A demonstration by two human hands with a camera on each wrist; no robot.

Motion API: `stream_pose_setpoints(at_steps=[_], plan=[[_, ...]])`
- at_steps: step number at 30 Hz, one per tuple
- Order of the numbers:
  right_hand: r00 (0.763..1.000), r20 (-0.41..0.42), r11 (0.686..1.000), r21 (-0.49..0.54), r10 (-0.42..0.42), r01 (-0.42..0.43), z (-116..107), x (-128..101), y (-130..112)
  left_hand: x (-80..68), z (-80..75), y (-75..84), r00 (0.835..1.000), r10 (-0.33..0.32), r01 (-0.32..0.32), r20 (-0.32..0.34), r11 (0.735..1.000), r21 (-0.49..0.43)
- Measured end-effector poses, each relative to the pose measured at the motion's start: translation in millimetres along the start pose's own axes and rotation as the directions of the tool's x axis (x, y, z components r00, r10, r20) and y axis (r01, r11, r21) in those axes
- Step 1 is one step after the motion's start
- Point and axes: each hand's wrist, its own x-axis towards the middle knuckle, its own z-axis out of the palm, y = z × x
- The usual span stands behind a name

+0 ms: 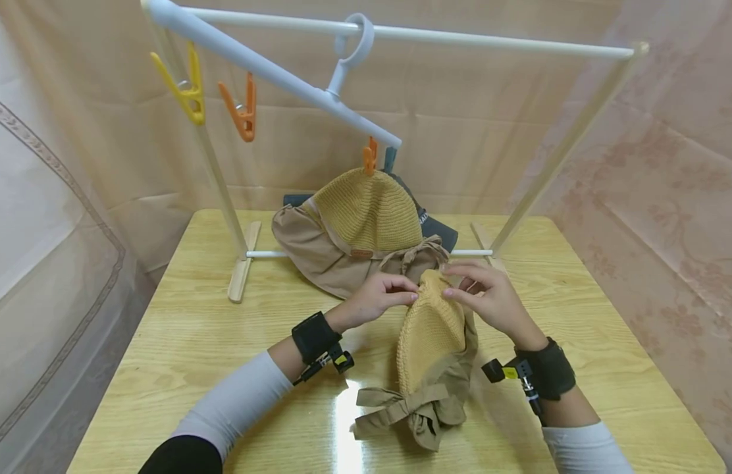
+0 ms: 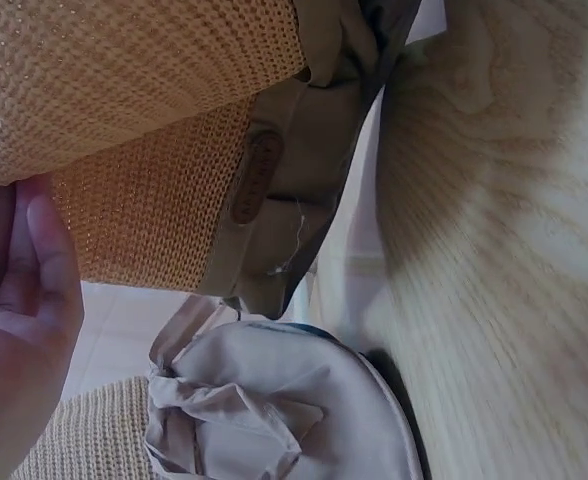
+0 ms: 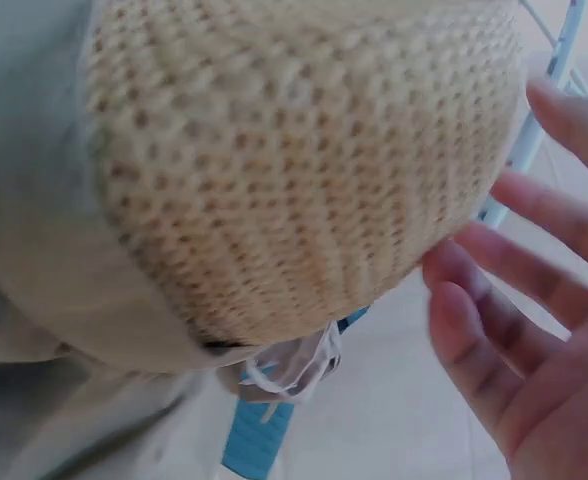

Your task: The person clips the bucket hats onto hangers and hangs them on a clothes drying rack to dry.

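A straw sun hat (image 1: 432, 329) with a brown cloth brim and bow is held up in front of me, its crown folded and its bow lowest. My left hand (image 1: 382, 299) pinches the top of the crown between thumb and fingers; in the left wrist view the left hand (image 2: 24, 270) grips the woven edge. On the other side, my right hand (image 1: 490, 299) has its fingers loosely bent at the crown. In the right wrist view those fingers (image 3: 534, 215) are spread beside the weave, with fingertips touching or very near it.
Behind, a similar straw hat (image 1: 368, 210) hangs from an orange clip (image 1: 370, 156) on a pale blue hanger (image 1: 271, 72). A dark cloth item (image 1: 440, 232) hangs behind it. Yellow (image 1: 188, 92) and orange (image 1: 243, 112) clips hang at left. The rack (image 1: 490, 41) stands on a wooden table (image 1: 182, 316).
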Motion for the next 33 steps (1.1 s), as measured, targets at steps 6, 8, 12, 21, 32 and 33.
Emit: stream_pose_setpoints(at_steps=[6, 8, 12, 21, 32, 33], plan=[[0.99, 0.139, 0.999, 0.004, -0.036, 0.035, 3.1, 3.1, 3.7, -2.4, -2.1, -3.3, 0.999, -0.036, 0.036, 0.006, 0.999, -0.031], [0.982, 0.186, 0.999, 0.009, -0.042, 0.041, 3.5, 3.8, -2.4, -3.7, -2.3, -2.2, 0.999, -0.045, 0.045, 0.011, 0.999, -0.024], [0.96, 0.273, 0.998, 0.005, -0.058, 0.059, 6.0, 6.9, -20.3, -6.5, -1.9, 5.9, 0.998, -0.06, 0.061, 0.025, 0.998, -0.014], [0.975, 0.22, 1.0, -0.022, 0.011, -0.007, 22.2, 9.3, 3.6, -2.7, -1.5, -10.2, 0.991, -0.135, 0.134, 0.01, 0.99, 0.05], [0.986, 0.166, 0.987, -0.163, 0.029, -0.001, 30.9, 9.1, 17.3, -4.7, 0.9, -15.1, 0.99, -0.136, 0.136, -0.025, 0.932, 0.335], [0.986, 0.163, 0.984, -0.178, 0.027, 0.002, 31.0, 9.3, 16.8, -5.3, 1.2, -14.3, 0.99, -0.135, 0.138, -0.035, 0.92, 0.368]])
